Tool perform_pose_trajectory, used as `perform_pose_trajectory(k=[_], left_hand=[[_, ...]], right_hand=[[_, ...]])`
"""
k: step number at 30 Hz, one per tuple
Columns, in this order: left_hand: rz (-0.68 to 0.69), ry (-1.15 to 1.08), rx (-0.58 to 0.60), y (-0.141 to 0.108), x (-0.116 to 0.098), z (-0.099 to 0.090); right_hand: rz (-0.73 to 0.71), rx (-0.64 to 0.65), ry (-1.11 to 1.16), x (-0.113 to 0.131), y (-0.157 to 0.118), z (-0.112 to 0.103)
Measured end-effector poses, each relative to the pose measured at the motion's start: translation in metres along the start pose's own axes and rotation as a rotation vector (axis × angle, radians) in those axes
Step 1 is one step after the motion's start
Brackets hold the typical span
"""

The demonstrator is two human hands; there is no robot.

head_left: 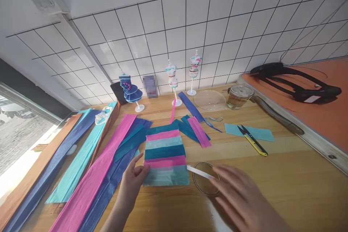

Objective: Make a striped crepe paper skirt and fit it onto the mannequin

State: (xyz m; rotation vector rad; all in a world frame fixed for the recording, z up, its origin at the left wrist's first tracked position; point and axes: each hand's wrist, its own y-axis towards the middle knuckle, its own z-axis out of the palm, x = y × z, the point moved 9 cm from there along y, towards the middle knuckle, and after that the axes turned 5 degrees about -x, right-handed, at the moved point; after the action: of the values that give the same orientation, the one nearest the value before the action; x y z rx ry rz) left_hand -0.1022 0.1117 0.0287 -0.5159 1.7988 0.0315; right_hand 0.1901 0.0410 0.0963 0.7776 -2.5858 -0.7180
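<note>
A striped sheet (165, 152) of pink, teal and pale blue bands lies at the centre of the wooden table. My left hand (134, 179) pinches its lower left edge between thumb and fingers. Right of the sheet, a narrow white strip (199, 172) points toward my right hand (236, 192). That hand is slightly blurred, its fingers stretched out over the strip's right end; whether it grips the strip does not show. Under the strip lies a thin metal ring (196, 183), partly hidden by the fingers.
Long pink (103, 166), blue and turquoise paper strips fill the left. Small dress forms (172, 76) stand by the tiled wall. Yellow-black snips (254, 142) rest on a light blue piece (231, 129). Behind are a glass jar (239, 98) and black headgear (307, 92).
</note>
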Motion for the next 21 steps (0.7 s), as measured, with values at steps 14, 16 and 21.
perform_pose_trajectory(k=[14,16,21], left_hand=[[0.072,0.012,-0.009,-0.009,-0.029,0.002],[0.086,0.051,-0.008,-0.011,-0.034,0.002],[0.141,0.152,-0.019,-0.016,-0.05,0.0]], right_hand=[[0.247,0.018,0.217,0.001,0.014,0.028],[0.273,0.04,0.248,-0.004,0.01,0.026],[0.249,0.071,0.265,-0.005,0.003,0.027]])
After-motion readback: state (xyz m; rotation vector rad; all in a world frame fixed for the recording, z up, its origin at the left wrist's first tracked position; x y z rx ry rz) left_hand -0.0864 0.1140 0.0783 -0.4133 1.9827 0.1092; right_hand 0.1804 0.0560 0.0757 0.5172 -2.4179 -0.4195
